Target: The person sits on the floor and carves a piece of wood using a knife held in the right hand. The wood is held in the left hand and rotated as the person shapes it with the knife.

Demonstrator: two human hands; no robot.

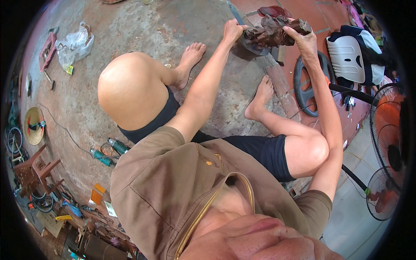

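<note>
A dark brown carved wooden piece (271,32), knobbly at one end and log-like at the other, is at the top right of the floor area. My right hand (305,41) grips its right end, thumb on top and the other fingers mostly hidden. My left hand (234,31) is closed at the carving's left side, around a flat blue-grey strip (234,12) that sticks up past the fist. What kind of tool the strip is, I cannot tell. Beneath the carving is a dark block-like support (249,52), partly covered.
My bare feet flank the work spot. A black fan base ring (299,86) and a fan (390,130) stand at the right, near a white-and-navy bag (353,56). At the left lie a clear plastic bag (76,45), a reddish frame (47,52) and green power tools (102,157) with cords.
</note>
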